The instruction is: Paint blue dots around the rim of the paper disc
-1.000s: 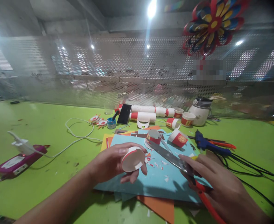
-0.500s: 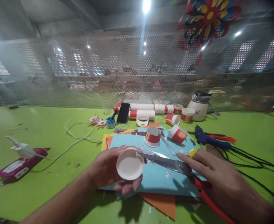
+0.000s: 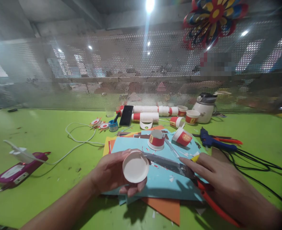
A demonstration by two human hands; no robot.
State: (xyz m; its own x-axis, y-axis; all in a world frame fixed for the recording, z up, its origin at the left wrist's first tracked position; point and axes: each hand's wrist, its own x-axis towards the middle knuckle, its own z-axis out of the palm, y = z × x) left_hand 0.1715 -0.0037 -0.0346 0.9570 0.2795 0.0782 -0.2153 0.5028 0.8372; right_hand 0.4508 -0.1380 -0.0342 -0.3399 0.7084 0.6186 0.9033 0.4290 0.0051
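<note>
My left hand [image 3: 114, 174] is wrapped round a white paper cup [image 3: 135, 169], whose round white face is turned toward me. In my right hand [image 3: 223, 179] is a pair of scissors [image 3: 163, 161] with red handles; a bit of yellow shows by the fingers. The blades point left, and their tips touch the cup's upper right rim. Below the hands lies a light blue sheet of paper [image 3: 131, 143] strewn with small scraps. A red and white paper cup [image 3: 156, 140] stands on it, and a cut paper cup [image 3: 183, 137] leans on its side farther right.
Behind are stacked paper cups [image 3: 147, 110], a phone [image 3: 126, 115], a blue paint jar [image 3: 113, 125] and a white kettle [image 3: 205, 110]. A blue glue gun [image 3: 215, 142] with black cables lies at right. At left sits a purple power strip [image 3: 21, 171] with a white cord.
The cup in my left hand has turned slightly and shifted a little right. The scissor blades look closer together at its rim.
</note>
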